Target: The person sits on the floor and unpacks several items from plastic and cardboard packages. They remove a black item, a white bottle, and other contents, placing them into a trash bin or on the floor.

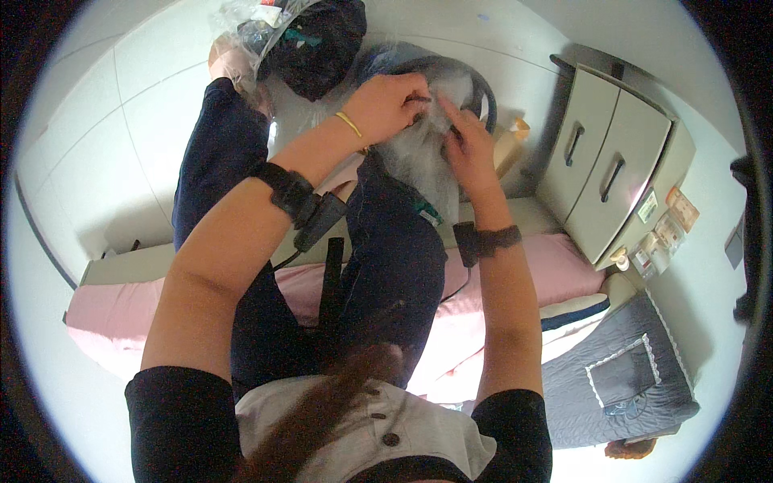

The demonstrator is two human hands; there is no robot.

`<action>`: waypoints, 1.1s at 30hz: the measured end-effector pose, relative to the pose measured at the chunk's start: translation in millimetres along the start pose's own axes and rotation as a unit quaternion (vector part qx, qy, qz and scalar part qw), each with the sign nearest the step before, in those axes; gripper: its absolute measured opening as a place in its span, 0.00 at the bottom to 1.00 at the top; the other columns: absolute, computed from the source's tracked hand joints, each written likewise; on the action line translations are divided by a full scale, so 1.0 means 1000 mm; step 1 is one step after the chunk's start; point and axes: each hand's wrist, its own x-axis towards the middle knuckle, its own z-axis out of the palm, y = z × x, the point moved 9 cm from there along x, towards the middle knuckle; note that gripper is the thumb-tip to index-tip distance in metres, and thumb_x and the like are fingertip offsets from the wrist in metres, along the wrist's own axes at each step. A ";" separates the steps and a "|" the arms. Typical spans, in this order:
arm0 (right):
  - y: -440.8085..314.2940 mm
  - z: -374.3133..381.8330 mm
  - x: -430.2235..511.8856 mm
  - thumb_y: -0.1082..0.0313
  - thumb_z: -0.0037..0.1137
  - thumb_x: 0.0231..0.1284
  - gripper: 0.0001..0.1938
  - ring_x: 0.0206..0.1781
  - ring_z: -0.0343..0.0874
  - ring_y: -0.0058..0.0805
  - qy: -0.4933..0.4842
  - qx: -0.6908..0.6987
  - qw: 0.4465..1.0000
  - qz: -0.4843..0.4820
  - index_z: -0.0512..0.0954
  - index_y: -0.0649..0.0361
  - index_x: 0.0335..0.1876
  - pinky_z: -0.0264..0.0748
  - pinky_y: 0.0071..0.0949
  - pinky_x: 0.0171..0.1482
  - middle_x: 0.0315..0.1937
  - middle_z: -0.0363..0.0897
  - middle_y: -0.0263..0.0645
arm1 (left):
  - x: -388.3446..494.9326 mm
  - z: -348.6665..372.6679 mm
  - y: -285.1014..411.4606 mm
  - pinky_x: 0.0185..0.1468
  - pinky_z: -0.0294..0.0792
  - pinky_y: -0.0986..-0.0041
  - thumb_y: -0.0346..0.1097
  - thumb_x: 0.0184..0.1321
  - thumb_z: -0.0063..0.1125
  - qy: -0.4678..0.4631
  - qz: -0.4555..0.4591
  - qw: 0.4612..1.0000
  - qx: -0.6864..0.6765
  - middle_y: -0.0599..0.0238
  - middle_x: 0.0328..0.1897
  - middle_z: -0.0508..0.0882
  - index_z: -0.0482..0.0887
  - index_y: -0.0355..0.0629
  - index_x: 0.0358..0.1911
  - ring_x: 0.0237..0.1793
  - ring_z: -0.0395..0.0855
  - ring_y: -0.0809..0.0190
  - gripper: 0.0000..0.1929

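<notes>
A crumpled clear plastic bag (416,154) hangs in front of my right knee. My left hand (389,105) pinches its upper part, and a thin dark sliver shows at the fingertips, too small to name. Across from it, my right hand (471,142) grips the bag's other side with the index finger stretched along the plastic. The two hands are a short gap apart. Behind them is a round dark rim (490,99), partly hidden by the bag. A black plastic bag (320,51) lies beyond my left hand, with clear wrapping (241,36) beside it near my foot.
I sit on a bed with a pink sheet (543,268). A pale two-door cabinet (604,163) stands at the right, with small packets (661,241) on the wall beside it. A grey quilted cover (622,386) lies lower right. Straps with cabled devices circle both forearms. Pale floor tiles (151,108) extend left.
</notes>
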 end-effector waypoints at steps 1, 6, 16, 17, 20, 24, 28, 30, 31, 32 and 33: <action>-0.002 0.003 0.003 0.80 0.52 0.51 0.30 0.39 0.77 0.45 -0.021 -0.034 0.999 -0.023 0.68 0.52 0.65 0.74 0.33 0.47 0.38 0.75 0.49 | 0.000 0.001 0.000 0.32 0.75 0.67 0.36 0.60 0.57 0.003 -0.002 1.000 -0.031 0.57 0.27 0.83 0.77 0.41 0.34 0.27 0.85 0.57 0.07; 0.012 0.016 0.024 0.79 0.50 0.51 0.24 0.46 0.76 0.51 0.002 -0.021 0.998 -0.065 0.74 0.59 0.58 0.73 0.37 0.52 0.42 0.76 0.53 | 0.001 0.007 0.004 0.32 0.74 0.70 0.35 0.61 0.56 0.005 0.019 0.997 -0.072 0.57 0.27 0.83 0.76 0.40 0.34 0.26 0.85 0.60 0.07; 0.033 0.028 0.046 0.44 0.47 0.65 0.26 0.38 0.78 0.33 -0.045 0.154 0.982 0.099 0.80 0.66 0.36 0.72 0.30 0.43 0.37 0.81 0.43 | -0.003 0.035 0.006 0.41 0.74 0.57 0.35 0.60 0.48 0.004 0.056 0.994 0.093 0.52 0.34 0.83 0.77 0.43 0.37 0.38 0.81 0.44 0.07; 0.040 0.031 0.045 0.44 0.49 0.64 0.25 0.36 0.78 0.31 -0.047 0.186 0.968 0.159 0.80 0.65 0.34 0.72 0.29 0.42 0.33 0.81 0.41 | -0.003 0.038 0.004 0.41 0.74 0.56 0.35 0.60 0.47 -0.005 0.045 0.994 0.095 0.52 0.34 0.83 0.77 0.43 0.38 0.38 0.82 0.44 0.07; 0.053 0.039 0.047 0.46 0.57 0.59 0.22 0.31 0.76 0.25 -0.054 0.262 0.930 0.253 0.81 0.62 0.29 0.72 0.26 0.39 0.25 0.80 0.34 | -0.005 0.050 0.000 0.42 0.74 0.56 0.35 0.60 0.46 -0.072 0.032 0.989 0.129 0.53 0.35 0.83 0.77 0.44 0.39 0.40 0.82 0.44 0.08; 0.059 0.047 0.054 0.56 0.60 0.60 0.15 0.31 0.75 0.22 -0.094 0.252 0.937 0.221 0.80 0.62 0.30 0.71 0.24 0.38 0.26 0.79 0.33 | -0.006 0.053 0.002 0.43 0.73 0.57 0.34 0.60 0.45 -0.093 0.071 0.980 0.160 0.52 0.37 0.83 0.76 0.45 0.38 0.41 0.82 0.45 0.07; 0.060 0.037 0.057 0.56 0.62 0.55 0.14 0.33 0.78 0.35 -0.058 0.120 0.980 0.150 0.79 0.61 0.33 0.72 0.32 0.37 0.30 0.81 0.42 | -0.007 0.052 0.010 0.44 0.73 0.56 0.36 0.58 0.49 -0.098 0.101 0.974 0.179 0.54 0.38 0.83 0.77 0.46 0.40 0.42 0.82 0.47 0.08; 0.051 0.030 0.055 0.59 0.61 0.57 0.12 0.35 0.78 0.38 -0.032 0.068 0.993 0.086 0.77 0.61 0.34 0.72 0.34 0.38 0.31 0.79 0.45 | -0.009 0.051 0.012 0.46 0.73 0.57 0.37 0.57 0.52 -0.128 0.098 0.966 0.200 0.57 0.38 0.82 0.77 0.47 0.41 0.43 0.81 0.49 0.10; 0.047 0.027 0.053 0.60 0.60 0.57 0.12 0.36 0.78 0.40 -0.021 0.045 0.997 0.060 0.75 0.61 0.35 0.72 0.36 0.38 0.32 0.79 0.47 | -0.007 0.035 0.020 0.47 0.72 0.57 0.37 0.56 0.54 -0.063 0.131 0.969 0.201 0.58 0.39 0.82 0.78 0.47 0.42 0.44 0.80 0.49 0.11; 0.049 0.029 0.049 0.62 0.60 0.57 0.11 0.36 0.77 0.40 -0.030 0.029 0.997 0.072 0.74 0.61 0.36 0.72 0.35 0.38 0.32 0.78 0.47 | -0.005 0.020 0.024 0.49 0.72 0.58 0.38 0.55 0.55 -0.013 0.156 0.967 0.200 0.59 0.40 0.81 0.78 0.48 0.43 0.45 0.79 0.50 0.12; 0.051 0.030 0.046 0.64 0.60 0.57 0.11 0.36 0.77 0.40 -0.041 0.019 0.995 0.085 0.72 0.61 0.37 0.72 0.35 0.38 0.32 0.78 0.47 | -0.007 0.002 0.032 0.50 0.71 0.59 0.38 0.54 0.57 0.063 0.200 0.958 0.194 0.60 0.40 0.81 0.78 0.48 0.44 0.46 0.79 0.50 0.14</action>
